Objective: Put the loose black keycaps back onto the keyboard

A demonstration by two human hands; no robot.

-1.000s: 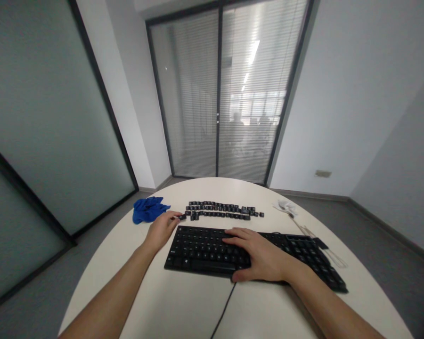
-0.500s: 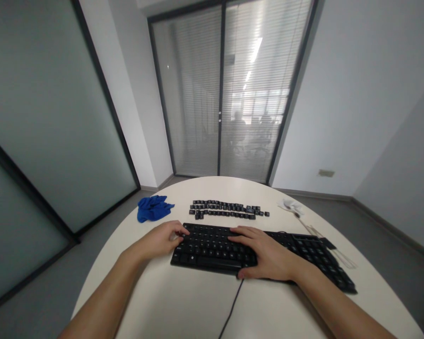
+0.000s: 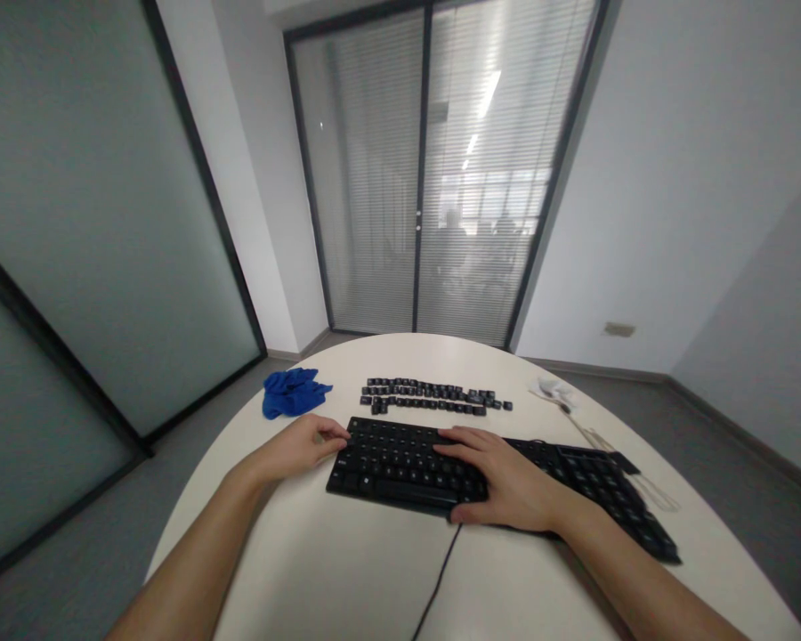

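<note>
A black keyboard [image 3: 400, 450] lies across the round table in front of me, its right part [image 3: 614, 490] reaching past my right arm. My right hand [image 3: 500, 481] rests over the middle of it, fingers across the keys and thumb at the front edge, holding it. At the upper left corner, my left hand [image 3: 311, 445] has thumb and fingertips pinched together. Whether a small piece or the keyboard's edge is between them, I cannot make out. Beyond the keyboard, loose black keycaps [image 3: 433, 390] are laid out in rows.
A crumpled blue cloth [image 3: 295, 392] lies at the back left of the pale table [image 3: 334, 570]. At the right are a white bundle [image 3: 551, 390] and a thin light-coloured cord [image 3: 594, 436]. A black cable [image 3: 440, 574] runs from the keyboard toward me.
My left thumb and fingers have closed together and moved slightly up along the keyboard's left end. My right hand stays on the keyboard. The view has shifted slightly.
</note>
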